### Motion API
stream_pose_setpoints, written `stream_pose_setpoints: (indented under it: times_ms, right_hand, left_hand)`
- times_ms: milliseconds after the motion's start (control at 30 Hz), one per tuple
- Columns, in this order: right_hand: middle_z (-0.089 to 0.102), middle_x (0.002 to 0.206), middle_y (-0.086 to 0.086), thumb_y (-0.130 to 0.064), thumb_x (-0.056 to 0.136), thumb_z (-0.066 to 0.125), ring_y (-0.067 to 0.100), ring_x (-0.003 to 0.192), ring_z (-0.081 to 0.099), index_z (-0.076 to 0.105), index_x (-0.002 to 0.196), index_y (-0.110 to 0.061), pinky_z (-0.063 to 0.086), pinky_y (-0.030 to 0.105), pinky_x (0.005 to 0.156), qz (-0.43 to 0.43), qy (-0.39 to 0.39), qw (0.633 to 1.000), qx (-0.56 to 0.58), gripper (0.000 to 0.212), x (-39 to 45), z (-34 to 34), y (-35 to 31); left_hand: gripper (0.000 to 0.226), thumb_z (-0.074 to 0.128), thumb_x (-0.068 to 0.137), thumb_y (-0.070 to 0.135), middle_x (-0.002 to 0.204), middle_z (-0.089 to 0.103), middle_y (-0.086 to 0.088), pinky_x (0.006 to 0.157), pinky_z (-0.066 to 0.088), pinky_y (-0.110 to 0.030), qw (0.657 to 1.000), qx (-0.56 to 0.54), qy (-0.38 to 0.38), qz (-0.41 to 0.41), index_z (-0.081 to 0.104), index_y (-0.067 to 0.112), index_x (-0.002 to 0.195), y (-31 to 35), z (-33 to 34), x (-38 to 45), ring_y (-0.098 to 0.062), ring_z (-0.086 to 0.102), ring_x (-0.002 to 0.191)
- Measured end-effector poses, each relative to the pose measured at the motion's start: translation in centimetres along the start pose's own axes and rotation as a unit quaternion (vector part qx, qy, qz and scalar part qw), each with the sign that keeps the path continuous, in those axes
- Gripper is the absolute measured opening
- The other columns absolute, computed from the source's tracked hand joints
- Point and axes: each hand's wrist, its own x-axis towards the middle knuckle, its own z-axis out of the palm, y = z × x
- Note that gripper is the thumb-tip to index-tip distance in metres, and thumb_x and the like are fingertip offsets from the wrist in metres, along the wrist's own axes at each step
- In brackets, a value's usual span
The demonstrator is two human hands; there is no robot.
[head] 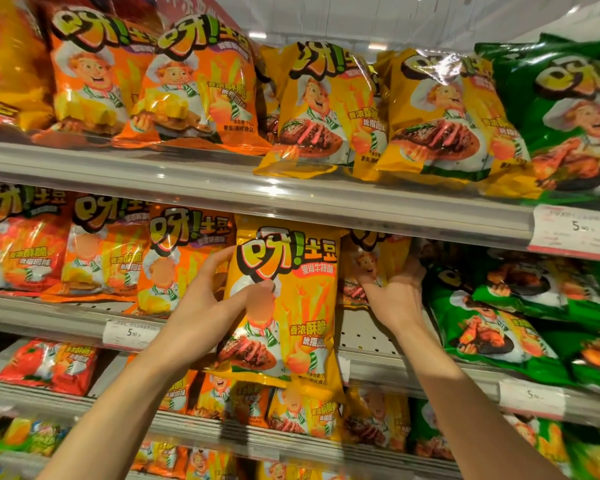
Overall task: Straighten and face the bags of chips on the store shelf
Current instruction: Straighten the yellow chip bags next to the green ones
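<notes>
Yellow steak-flavour chip bag (284, 306): upright, long axis vertical, printed front facing outward, top edge under the lip of the upper shelf (257, 199), bottom hanging past the middle shelf rail (378, 368). Left hand (205, 306): holds the bag's left edge, thumb on the front, fingers curled behind. Right hand (392, 292): grips a second yellow bag (378, 258) standing further back on the middle shelf. Neighbours: orange bags (174, 258) at left, green bags (499, 323) at right, leaning. Price tag (132, 332) on the rail.
</notes>
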Motion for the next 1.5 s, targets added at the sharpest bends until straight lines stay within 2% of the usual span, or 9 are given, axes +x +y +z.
stream_pose_setpoints:
  times_ms: [233, 367, 500, 667, 800, 933, 1133, 1300, 1500]
  right_hand:
    - [0.034, 0.154, 0.015, -0.086, 0.072, 0.054, 0.04, 0.141, 0.037, 0.021, 0.156, -0.018, 0.032, 0.053, 0.116, 0.061, -0.07, 0.992, 0.088, 0.113, 0.2, -0.6, 0.5]
    - [0.039, 0.153, 0.015, -0.048, 0.099, 0.052, 0.036, 0.137, 0.042, 0.027, 0.154, -0.016, 0.035, 0.042, 0.11, 0.075, -0.045, 0.984, 0.154, 0.069, 0.1, -2.6, -0.1]
    - [0.059, 0.126, -0.005, -0.053, 0.099, 0.048, 0.005, 0.103, 0.057, 0.049, 0.134, -0.024, 0.04, 0.027, 0.088, 0.007, -0.075, 0.977, 0.202, 0.045, -2.8, -5.3, -1.4]
    - [0.059, 0.132, -0.01, -0.091, 0.067, 0.047, 0.015, 0.12, 0.059, 0.037, 0.146, -0.034, 0.049, 0.043, 0.104, 0.027, -0.168, 0.961, 0.218, 0.098, -5.6, -4.7, -2.2]
    - [0.068, 0.113, -0.01, -0.065, 0.081, 0.068, 0.012, 0.104, 0.067, 0.049, 0.128, -0.033, 0.055, 0.043, 0.096, 0.02, -0.11, 0.961, 0.252, 0.061, -4.6, -4.4, -1.7]
    - [0.065, 0.108, -0.01, -0.047, 0.093, 0.065, 0.011, 0.101, 0.063, 0.048, 0.11, -0.042, 0.048, 0.035, 0.092, -0.027, -0.055, 0.978, 0.202, 0.025, -2.9, -4.8, -1.1]
    - [0.012, 0.165, 0.016, -0.059, 0.1, 0.032, 0.032, 0.15, 0.017, 0.007, 0.16, -0.01, 0.019, 0.047, 0.122, -0.07, 0.078, 0.993, -0.06, 0.082, -3.4, -1.7, 0.1]
    - [0.037, 0.15, 0.028, -0.069, 0.094, 0.046, 0.043, 0.14, 0.038, 0.038, 0.147, 0.0, 0.041, 0.053, 0.109, -0.152, 0.133, 0.977, -0.064, 0.088, -5.4, -0.2, 0.8]
    - [0.027, 0.16, 0.023, -0.08, 0.091, 0.034, 0.039, 0.144, 0.036, 0.026, 0.157, -0.007, 0.043, 0.052, 0.109, -0.153, 0.148, 0.969, -0.128, 0.098, -5.6, 1.0, 0.1]
  left_hand:
    - [0.061, 0.074, 0.085, 0.031, 0.113, 0.058, 0.028, 0.063, 0.04, 0.005, 1.0, 0.0, 0.002, 0.004, 0.042, 0.04, 0.136, -0.4, 0.6, 0.3, 0.032, 0.053, 0.083]
    - [0.061, 0.074, 0.085, 0.027, 0.113, 0.055, 0.031, 0.064, 0.039, 0.006, 1.0, 0.006, 0.004, 0.017, 0.042, 0.037, 0.136, -0.3, 1.7, 0.4, 0.034, 0.051, 0.084]
    - [0.072, 0.078, 0.081, 0.043, 0.121, 0.061, 0.023, 0.091, 0.051, -0.017, 0.999, 0.02, 0.007, 0.024, 0.041, 0.038, 0.142, -0.6, 3.4, 1.0, 0.016, 0.059, 0.104]
    - [0.083, 0.072, 0.08, 0.058, 0.124, 0.055, 0.03, 0.084, 0.041, -0.003, 0.996, 0.07, -0.01, 0.054, 0.033, 0.033, 0.149, 0.3, 7.3, 1.9, 0.027, 0.05, 0.105]
    - [0.096, 0.052, 0.076, 0.082, 0.148, 0.05, 0.013, 0.111, 0.041, -0.033, 0.993, 0.097, -0.025, 0.068, 0.028, 0.031, 0.155, 0.6, 8.3, 2.4, -0.003, 0.047, 0.135]
    - [0.065, 0.052, 0.089, 0.062, 0.133, 0.054, 0.003, 0.106, 0.044, -0.044, 0.973, 0.161, 0.098, 0.132, 0.05, 0.022, 0.141, -0.9, 7.0, 3.0, -0.014, 0.05, 0.125]
    - [0.065, 0.052, 0.09, 0.057, 0.158, 0.025, -0.017, 0.114, 0.027, -0.048, 0.942, 0.279, 0.125, 0.137, 0.045, 0.021, 0.144, -4.4, 7.0, 3.5, -0.029, 0.02, 0.148]
    - [0.063, 0.042, 0.097, 0.061, 0.161, 0.022, -0.015, 0.115, 0.031, -0.052, 0.902, 0.376, 0.111, 0.179, 0.035, 0.029, 0.151, -5.7, 7.2, 3.5, -0.032, 0.021, 0.15]
    - [0.064, 0.034, 0.1, 0.061, 0.163, 0.02, -0.017, 0.114, 0.035, -0.051, 0.88, 0.426, 0.114, 0.177, 0.03, 0.029, 0.154, -6.0, 7.7, 4.2, -0.035, 0.022, 0.15]
